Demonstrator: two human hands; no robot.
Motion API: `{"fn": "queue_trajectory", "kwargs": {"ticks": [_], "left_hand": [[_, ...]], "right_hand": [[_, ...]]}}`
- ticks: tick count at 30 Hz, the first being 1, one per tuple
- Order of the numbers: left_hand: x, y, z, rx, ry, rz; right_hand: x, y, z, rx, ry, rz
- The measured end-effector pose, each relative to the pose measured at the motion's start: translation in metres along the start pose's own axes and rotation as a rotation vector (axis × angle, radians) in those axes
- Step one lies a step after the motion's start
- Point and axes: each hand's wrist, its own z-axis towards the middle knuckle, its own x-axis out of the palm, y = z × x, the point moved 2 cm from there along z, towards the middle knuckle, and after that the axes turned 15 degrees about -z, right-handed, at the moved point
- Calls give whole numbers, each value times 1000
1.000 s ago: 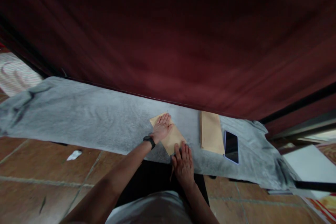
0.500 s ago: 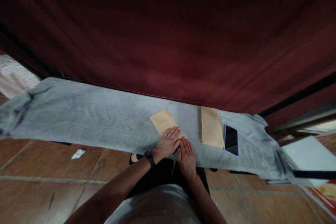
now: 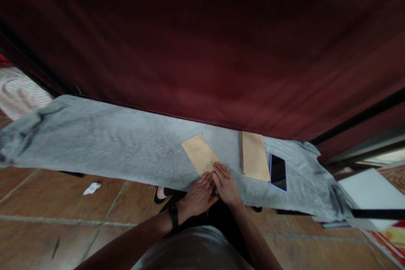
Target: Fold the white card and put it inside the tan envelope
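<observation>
A brown paper envelope (image 3: 200,153) lies slanted on the grey cloth, its near end under my fingers. My left hand (image 3: 198,194), with a dark band on the wrist, rests its outstretched fingertips on that near edge. Beside it, my right hand (image 3: 225,183) lies flat with its fingers over the envelope's near right corner. Both hands touch each other at the fingers, and they cover the near end of the envelope. To the right sits a thick stack of brown envelopes (image 3: 255,156).
A phone (image 3: 278,172) with a purple edge lies right of the stack. The grey cloth (image 3: 126,143) covers a narrow bench against a dark red curtain (image 3: 202,63). Crumpled white paper (image 3: 92,188) is on the tiled floor. A white board (image 3: 370,192) stands at the right.
My left hand has slid back toward me, off the middle of the envelope. My right hand has moved slightly forward onto the near corner. More of the envelope shows.
</observation>
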Motion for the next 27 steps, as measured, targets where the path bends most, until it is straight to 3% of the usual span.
{"fn": "queue_trajectory", "kwargs": {"ticks": [3, 8, 15, 20, 24, 27], "left_hand": [[3, 1, 0, -18, -21, -10], [-4, 1, -2, 11, -5, 2], [-20, 27, 2, -28, -83, 67], [-14, 56, 42, -154, -110, 152], [-15, 73, 72, -259, -114, 198], [-20, 78, 80, -285, -117, 216]], "right_hand": [[10, 12, 26, -115, 62, -70], [21, 15, 44, -81, 51, -135], [10, 1, 0, -26, 40, -231], [2, 7, -27, -43, 50, -307], [-3, 7, -30, -74, 78, -296], [-5, 6, -29, -69, 74, -288]]}}
